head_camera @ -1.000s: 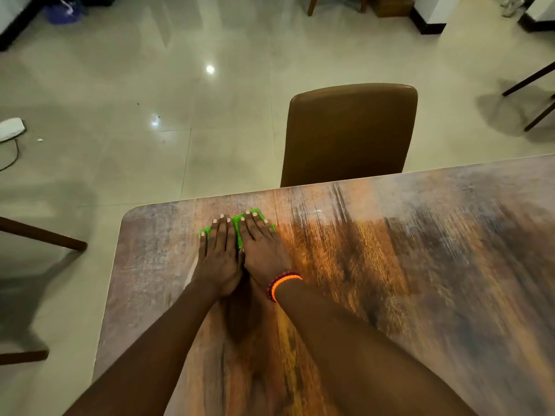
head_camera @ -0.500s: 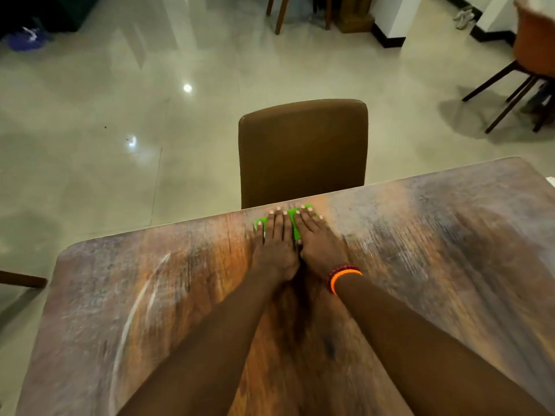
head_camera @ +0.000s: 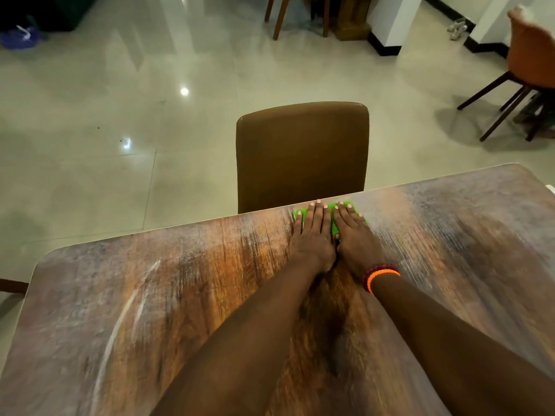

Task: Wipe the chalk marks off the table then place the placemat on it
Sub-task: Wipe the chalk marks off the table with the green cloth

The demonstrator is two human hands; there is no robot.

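Note:
Both my hands lie flat, side by side, pressing a bright green cloth (head_camera: 332, 219) against the far edge of the wooden table (head_camera: 450, 250). My left hand (head_camera: 312, 238) covers the cloth's left half, my right hand (head_camera: 354, 240), with red and orange bracelets at the wrist, covers its right half. Only green strips show around and between the fingers. White curved chalk marks (head_camera: 120, 325) run across the table's left part, well to the left of my hands. No placemat is in view.
A brown padded chair (head_camera: 301, 154) stands pushed up to the table's far edge just beyond my hands. An orange chair (head_camera: 528, 64) stands at the right, another chair's wooden legs (head_camera: 288, 16) at the top. Glossy tiled floor surrounds the table.
My hands and the green cloth have slid right along the far edge of the table, from near the left corner to in front of the brown chair. The chalk marks came into view.

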